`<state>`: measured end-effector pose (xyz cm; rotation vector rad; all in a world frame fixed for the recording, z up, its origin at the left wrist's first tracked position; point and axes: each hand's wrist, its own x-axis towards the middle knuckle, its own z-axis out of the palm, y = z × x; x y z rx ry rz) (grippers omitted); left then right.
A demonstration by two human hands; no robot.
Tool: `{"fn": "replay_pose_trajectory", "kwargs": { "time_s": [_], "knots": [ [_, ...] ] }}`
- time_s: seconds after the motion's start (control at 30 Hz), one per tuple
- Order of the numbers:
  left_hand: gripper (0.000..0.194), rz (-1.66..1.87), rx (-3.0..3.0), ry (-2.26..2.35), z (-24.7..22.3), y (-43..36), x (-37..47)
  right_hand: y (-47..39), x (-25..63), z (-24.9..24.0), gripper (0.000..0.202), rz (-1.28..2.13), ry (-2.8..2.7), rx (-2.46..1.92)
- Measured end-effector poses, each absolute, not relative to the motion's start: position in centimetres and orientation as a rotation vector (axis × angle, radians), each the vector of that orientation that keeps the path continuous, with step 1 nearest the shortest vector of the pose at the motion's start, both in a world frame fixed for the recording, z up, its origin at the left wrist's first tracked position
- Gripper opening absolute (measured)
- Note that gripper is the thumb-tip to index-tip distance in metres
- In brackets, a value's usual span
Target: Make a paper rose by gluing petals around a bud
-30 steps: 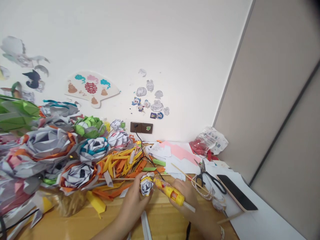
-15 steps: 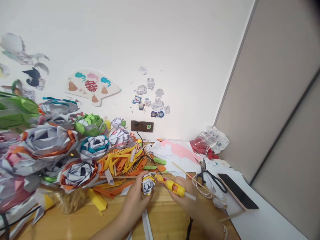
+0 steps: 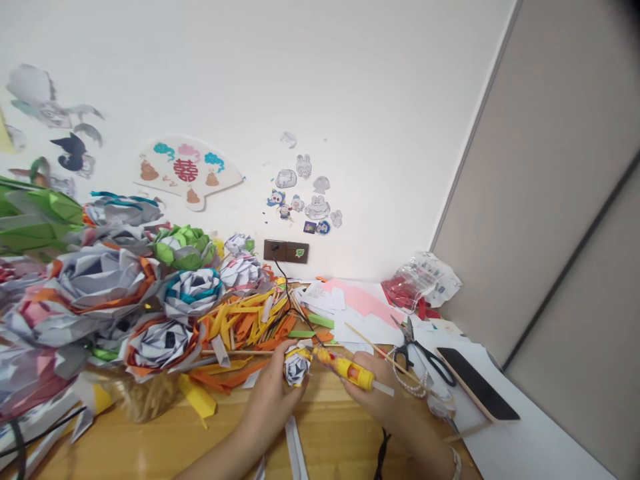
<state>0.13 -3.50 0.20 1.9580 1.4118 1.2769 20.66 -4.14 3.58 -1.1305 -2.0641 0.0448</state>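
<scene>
A small white paper flower with yellow edging (image 3: pixel 297 367) is held between the thumb and fingers of my left hand (image 3: pixel 274 390). My right hand (image 3: pixel 371 393) is wrapped round a yellow glue gun (image 3: pixel 350 372), whose tip points left and meets or nearly meets the flower's upper right edge. A clear glue stick (image 3: pixel 384 388) pokes out of the gun's back end. White folded paper strips (image 3: pixel 295 450) lie on the wooden table (image 3: pixel 330 427) below my hands.
Large paper flowers (image 3: pixel 105 273) crowd the left side. Behind my hands are yellow and orange strips (image 3: pixel 247 320) and a black cable (image 3: pixel 286 283). On the right lie black scissors (image 3: pixel 425 350), a bead string (image 3: pixel 413 387), a thin stick (image 3: pixel 375 347) and a phone (image 3: pixel 477 383).
The whole view has shifted slightly. Both hands keep their grips on the flower and the glue gun, and the gun's tip stays beside the flower.
</scene>
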Motion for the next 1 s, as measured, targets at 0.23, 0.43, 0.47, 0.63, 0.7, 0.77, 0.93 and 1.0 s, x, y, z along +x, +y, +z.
{"fn": "replay_pose_trajectory", "kwargs": {
  "time_s": [0.23,0.43,0.47,0.63,0.7,0.77,0.93,1.0],
  "knots": [
    [0.043,1.305,1.927,1.406,0.6,-3.7,0.2,-4.2,20.6,3.6,0.02,0.052,-2.086,-1.201],
    [0.044,1.332,1.898,1.408,0.6,-3.7,0.3,-4.0,20.8,3.5,0.02,0.017,-2.074,-1.169],
    [0.044,1.33,1.899,1.401,0.6,-3.7,0.3,-4.0,20.9,3.5,0.019,-0.001,-2.07,-1.168],
    [0.042,1.316,1.903,1.4,0.8,-3.8,0.2,-3.7,21.5,3.2,0.018,-0.113,-2.133,-1.203],
    [0.041,1.308,1.908,1.398,0.8,-3.9,0.1,-3.6,21.8,3.1,0.017,-0.213,-2.145,-1.205],
    [0.043,1.309,1.922,1.392,0.8,-3.9,0.1,-3.3,22.2,2.9,0.018,-0.285,-2.123,-1.221],
    [0.046,1.281,1.971,1.341,0.7,-4.2,0.3,-2.0,22.7,1.9,0.002,-0.32,-2.044,-1.509],
    [0.046,1.259,1.98,1.297,0.8,-4.4,0.5,-1.5,22.5,1.1,0.008,-0.25,-1.971,-1.62]
  ]
}}
